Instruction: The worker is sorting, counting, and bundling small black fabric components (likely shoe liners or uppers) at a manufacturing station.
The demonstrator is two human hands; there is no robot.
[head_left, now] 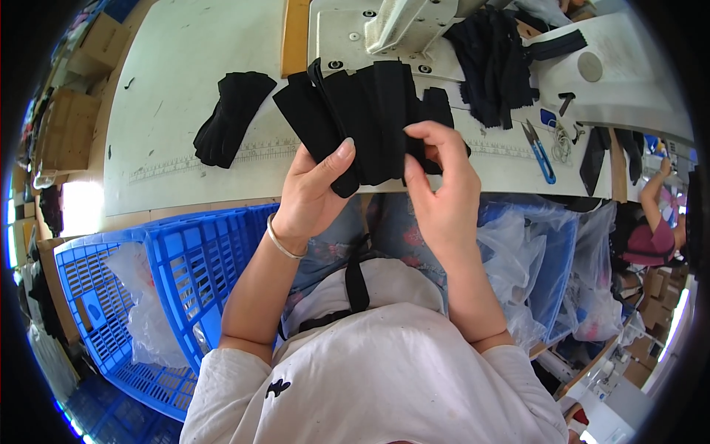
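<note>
A fan of black fabric strips [370, 122] spreads over the near edge of the sewing table. My left hand [310, 194] is closed on the strips at the lower left, with the thumb lying on top. At their right side, my right hand [450, 196] has its thumb and forefinger at the edge of one strip, pinching it. Part of the fan and the right hand's other fingertips are hidden. To the left, a separate bundle of black strips [234, 118] lies on the table, touched by neither hand.
Beyond the strips stands a white sewing machine [403, 29]. Dark cloth [488, 66] is heaped right of it, and blue thread snips [540, 153] lie nearer. A ruler scale [170, 169] runs along the table. Blue crates [166, 266] with clear plastic flank my lap. Another person [651, 240] is far right.
</note>
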